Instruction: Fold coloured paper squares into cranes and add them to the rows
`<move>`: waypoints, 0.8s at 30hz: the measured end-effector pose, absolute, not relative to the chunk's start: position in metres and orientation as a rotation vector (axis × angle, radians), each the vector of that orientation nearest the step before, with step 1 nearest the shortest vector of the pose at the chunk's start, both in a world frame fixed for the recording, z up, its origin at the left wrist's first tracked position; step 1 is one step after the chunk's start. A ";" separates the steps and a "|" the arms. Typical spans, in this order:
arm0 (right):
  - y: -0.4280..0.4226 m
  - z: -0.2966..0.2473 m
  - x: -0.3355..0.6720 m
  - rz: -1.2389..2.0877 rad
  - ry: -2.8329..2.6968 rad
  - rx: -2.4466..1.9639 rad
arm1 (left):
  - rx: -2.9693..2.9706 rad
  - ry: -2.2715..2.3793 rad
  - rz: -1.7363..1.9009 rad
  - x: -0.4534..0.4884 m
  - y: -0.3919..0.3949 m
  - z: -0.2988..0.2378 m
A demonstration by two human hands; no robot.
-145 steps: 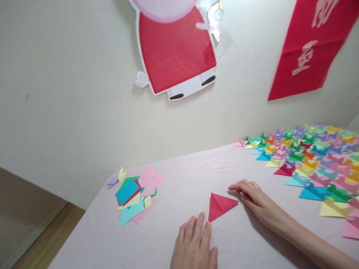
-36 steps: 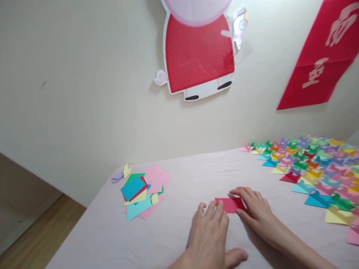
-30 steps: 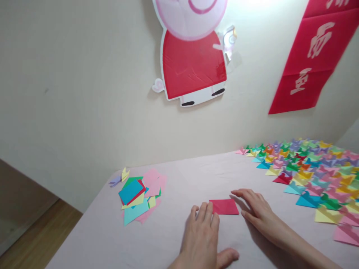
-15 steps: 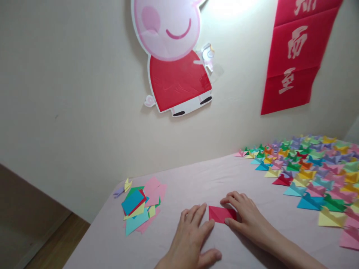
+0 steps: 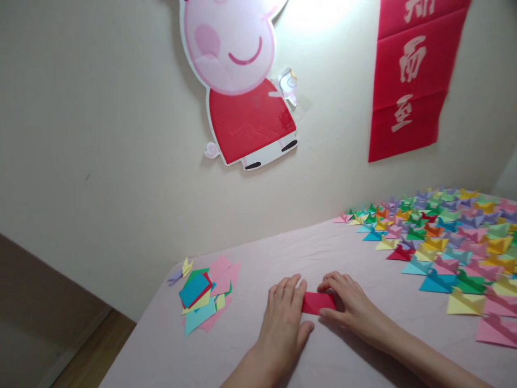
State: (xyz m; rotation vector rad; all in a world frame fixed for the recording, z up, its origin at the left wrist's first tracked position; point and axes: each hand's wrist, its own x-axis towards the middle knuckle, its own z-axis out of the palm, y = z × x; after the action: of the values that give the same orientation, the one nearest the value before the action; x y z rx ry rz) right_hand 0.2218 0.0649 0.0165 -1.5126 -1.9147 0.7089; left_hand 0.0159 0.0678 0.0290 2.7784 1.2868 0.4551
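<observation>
A small folded red paper [image 5: 318,303] lies on the pale pink table [image 5: 258,258] right in front of me. My left hand [image 5: 283,318] rests flat with fingers stretched, its fingertips covering the paper's left end. My right hand [image 5: 348,304] presses on the paper's right end with curled, spread fingers, thumb near the front edge. Neither hand lifts the paper; it stays flat on the cloth.
A loose pile of coloured paper squares [image 5: 204,293] lies at the table's left, with two small folded pieces [image 5: 181,269] beside it. Several rows of folded coloured paper figures [image 5: 444,242] cover the right side. A cartoon pig cutout [image 5: 242,86] and a red banner [image 5: 407,81] hang on the wall.
The red paper went from a triangle to a small flat rectangle. Both hands closed in from its sides and now press on its two ends. The camera tilted upward.
</observation>
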 end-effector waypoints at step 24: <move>0.038 0.029 0.239 0.466 -2.330 -1.330 | 2.832 1.024 0.851 0.011 0.049 0.014</move>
State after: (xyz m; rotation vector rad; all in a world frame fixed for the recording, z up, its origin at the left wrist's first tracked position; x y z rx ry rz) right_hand 0.2387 0.0376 0.0289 -1.3303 -2.3296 0.4659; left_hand 0.0114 0.0489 0.0144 2.8318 1.0238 0.8508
